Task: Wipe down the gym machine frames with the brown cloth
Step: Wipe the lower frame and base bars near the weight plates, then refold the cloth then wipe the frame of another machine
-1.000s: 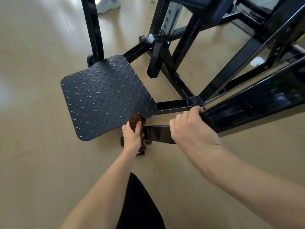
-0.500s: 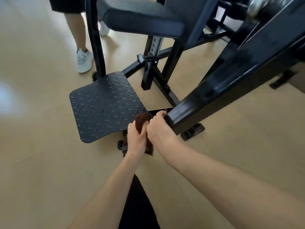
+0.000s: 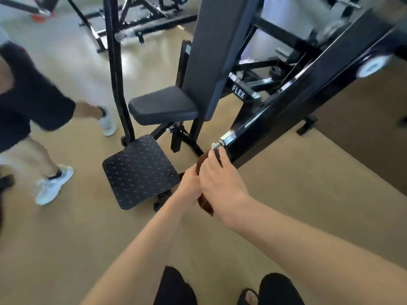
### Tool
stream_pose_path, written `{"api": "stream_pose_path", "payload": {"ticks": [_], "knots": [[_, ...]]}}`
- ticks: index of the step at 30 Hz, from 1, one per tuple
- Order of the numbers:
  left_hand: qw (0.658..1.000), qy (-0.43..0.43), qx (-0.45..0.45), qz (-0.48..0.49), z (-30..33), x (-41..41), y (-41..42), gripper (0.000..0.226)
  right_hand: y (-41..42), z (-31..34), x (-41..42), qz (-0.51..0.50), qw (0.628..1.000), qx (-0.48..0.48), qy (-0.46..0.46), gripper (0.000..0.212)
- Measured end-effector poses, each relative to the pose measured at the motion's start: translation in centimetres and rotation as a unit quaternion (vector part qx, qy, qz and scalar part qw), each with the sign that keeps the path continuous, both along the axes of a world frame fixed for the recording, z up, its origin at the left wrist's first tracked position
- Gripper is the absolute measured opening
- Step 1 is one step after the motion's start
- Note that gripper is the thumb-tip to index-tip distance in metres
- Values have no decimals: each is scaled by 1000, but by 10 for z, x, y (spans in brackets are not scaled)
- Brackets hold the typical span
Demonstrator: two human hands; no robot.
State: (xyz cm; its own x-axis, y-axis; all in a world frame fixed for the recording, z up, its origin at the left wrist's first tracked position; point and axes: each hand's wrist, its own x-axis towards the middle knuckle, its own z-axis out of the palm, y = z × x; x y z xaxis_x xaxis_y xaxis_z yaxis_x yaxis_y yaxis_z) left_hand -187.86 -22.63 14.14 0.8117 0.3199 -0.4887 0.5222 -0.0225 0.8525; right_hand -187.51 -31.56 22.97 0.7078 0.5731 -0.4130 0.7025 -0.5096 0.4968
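At the lower end of the slanted black frame beam (image 3: 286, 102), both hands meet around the brown cloth (image 3: 203, 202). Left hand (image 3: 190, 183) grips the cloth from the left, fingers curled into it; right hand (image 3: 220, 183) lies over it from the right, fingertips (image 3: 217, 153) curled at the beam's bottom end just under the silver bolt fitting (image 3: 222, 140). Whether the right hand pinches cloth or only the beam end cannot be told with certainty; cloth shows above and below it, so it probably closes on the cloth. Cloth sits bunched between the two hands, touching the beam end, a tail hanging below the right palm. Judgement: the step in hand is wiping this beam from its foot upward. To do it well, the cloth should be spread flatter, wrapped round the beam's faces, drawn along its length in one steady stroke, and worked round the bolt, where a bunched cloth could snag. Outward: diamond-plate footplate (image 3: 138, 172) just left of the hands, padded seat (image 3: 163, 104) and tall back pad (image 3: 211, 53) beyond it, tan floor (image 3: 308, 183) beneath, a second person (image 3: 33, 95) in dark shorts and white shoes at far left. Against the view a second ago: the right hand then gripped the beam higher up, apart from the left, which pressed the cloth low near the footplate; now the hands are together and the view is lifted, so seat, back pad and passer-by appear.
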Motion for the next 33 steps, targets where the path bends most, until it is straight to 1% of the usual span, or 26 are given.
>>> {"api": "stream_pose_path", "payload": {"ticks": [2, 3, 4, 5, 6, 8, 10, 11, 12, 13, 14, 16, 18, 21, 23, 24, 25, 26, 27, 29, 31, 33], "knots": [[999, 19, 3, -41, 43, -10, -7, 14, -37, 44, -3, -12, 989, 123, 75, 90], [998, 34, -11, -53, 74, -13, -13, 17, -59, 68, -2, -26, 975, 189, 112, 90], [997, 45, -36, -58, 99, -15, -16, 21, -75, 86, -2, -50, 949, 269, 157, 89], [995, 54, -48, -66, 124, -17, -21, 26, -93, 105, -4, -93, 907, 356, 207, 88], [993, 64, -59, -85, 145, -18, -26, 31, -108, 122, -6, -147, 852, 434, 254, 87], [983, 78, -102, -130, 190, -21, -42, 41, -139, 150, -8, -260, 714, 561, 327, 85], [968, 100, -153, -170, 229, -18, -62, 54, -167, 171, -7, -378, 553, 625, 401, 79], [962, 102, -168, -190, 244, -15, -73, 61, -179, 180, -7, -415, 479, 640, 434, 69], [957, 95, -175, -211, 258, -12, -86, 67, -190, 187, -7, -439, 428, 648, 452, 57], [955, 90, -176, -221, 270, -10, -101, 69, -202, 191, -7, -448, 395, 660, 455, 45], [954, 86, -176, -227, 278, -5, -116, 70, -215, 195, -8, -452, 374, 675, 448, 36], [952, 93, -166, -241, 292, 1, -147, 73, -240, 198, -10, -458, 338, 709, 416, 29], [944, 117, -153, -269, 298, 8, -176, 80, -268, 200, -14, -473, 297, 739, 377, 32], [923, 141, -154, -322, 305, 20, -216, 80, -307, 204, -20, -495, 207, 770, 345, 32], [915, 139, -158, -343, 312, 26, -242, 82, -330, 205, -25, -522, 151, 784, 301, 31], [910, 133, -152, -361, 315, 28, -254, 85, -341, 205, -27, -539, 133, 786, 271, 33], [903, 128, -140, -385, 317, 29, -267, 88, -351, 204, -29, -558, 133, 784, 237, 36], [893, 124, -118, -416, 318, 30, -279, 90, -360, 202, -31, -577, 145, 777, 206, 40], [882, 120, -80, -449, 319, 29, -291, 91, -368, 200, -33, -590, 157, 771, 180, 44], [855, 97, 23, -508, 317, 31, -311, 93, -380, 197, -37, -605, 167, 765, 144, 46], [840, 69, 89, -532, 310, 37, -326, 85, -389, 194, -38, -612, 166, 763, 124, 47], [830, 55, 99, -546, 305, 47, -338, 77, -399, 190, -39, -617, 153, 765, 107, 47]]}}
